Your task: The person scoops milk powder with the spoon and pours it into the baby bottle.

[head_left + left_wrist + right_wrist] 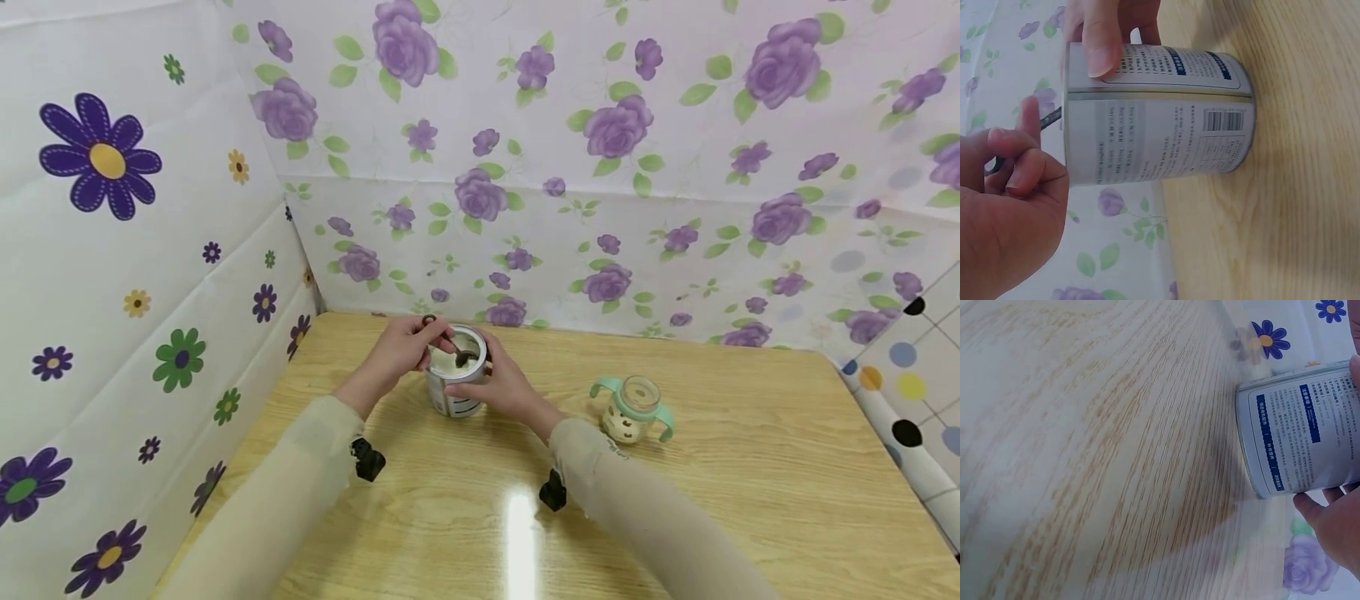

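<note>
A white can (pixel 459 407) with printed labels stands on the wooden table, its top uncovered and pale powder (pixel 444 361) inside. My left hand (pixel 397 352) pinches the handle of a dark spoon (pixel 465 358), whose bowl is down inside the rim. On the other side, my right hand (pixel 510 385) grips the can's wall, thumb toward me. The left wrist view shows the can's label side (pixel 1147 137), the spoon's dark stem (pixel 1052 117) at its mouth, and curled left fingers (pixel 1029 165). In the right wrist view, the right hand (pixel 1338 528) touches the can (pixel 1297 434).
To the right of the can stands a clear baby bottle (pixel 628 421) with mint-green handles and pale contents. The wooden tabletop (pixel 750 483) meets a flowered cloth wall (pixel 540 250) behind and another cloth (pixel 180 275) at left.
</note>
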